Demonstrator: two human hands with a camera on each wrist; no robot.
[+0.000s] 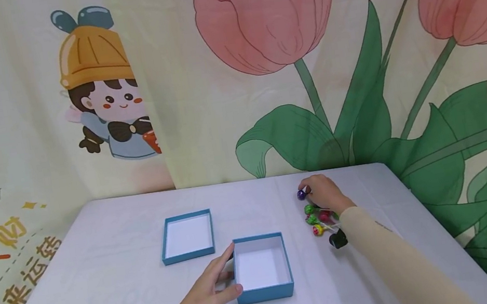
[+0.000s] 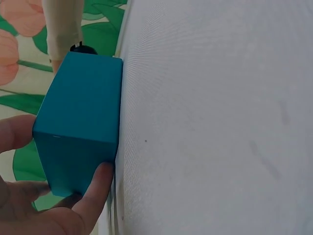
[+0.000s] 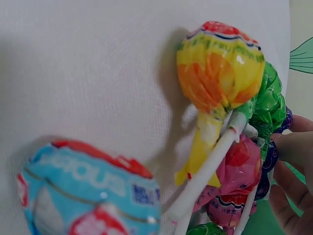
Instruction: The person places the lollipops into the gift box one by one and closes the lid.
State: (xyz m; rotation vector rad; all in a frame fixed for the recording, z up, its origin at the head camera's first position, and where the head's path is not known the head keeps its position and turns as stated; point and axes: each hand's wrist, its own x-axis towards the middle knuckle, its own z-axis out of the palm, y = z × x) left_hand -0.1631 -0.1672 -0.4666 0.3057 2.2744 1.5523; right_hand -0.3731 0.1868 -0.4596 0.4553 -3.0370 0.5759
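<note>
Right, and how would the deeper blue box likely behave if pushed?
The deeper blue box would probably slide rather than tip, since it sits flat on a broad base. Its straight, square walls suggest it's fairly stiff. With nothing inside, it's likely light for its size.

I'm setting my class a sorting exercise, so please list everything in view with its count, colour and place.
Box: one, blue, white inside, open on the table
Lid: one, blue, white inside, beyond the box to its left
Purple lollipop: at least one, purple, at the right fingertips
Green lollipops: at least two, green, right of the box
Pink lollipops: at least one, pink, among the green
Yellow lollipop: one, yellow-orange, same cluster
Blue lollipop: one, light blue, near the right wrist camera
Black object: one, black, by the right cuff, identity unclear
Table: one, white, underneath
Backdrop: cream, printed, behind
Sleeve: one, beige, right arm
Left hand: one, touching the box's left side
Right hand: one, apparently pinching the purple lollipop
</note>
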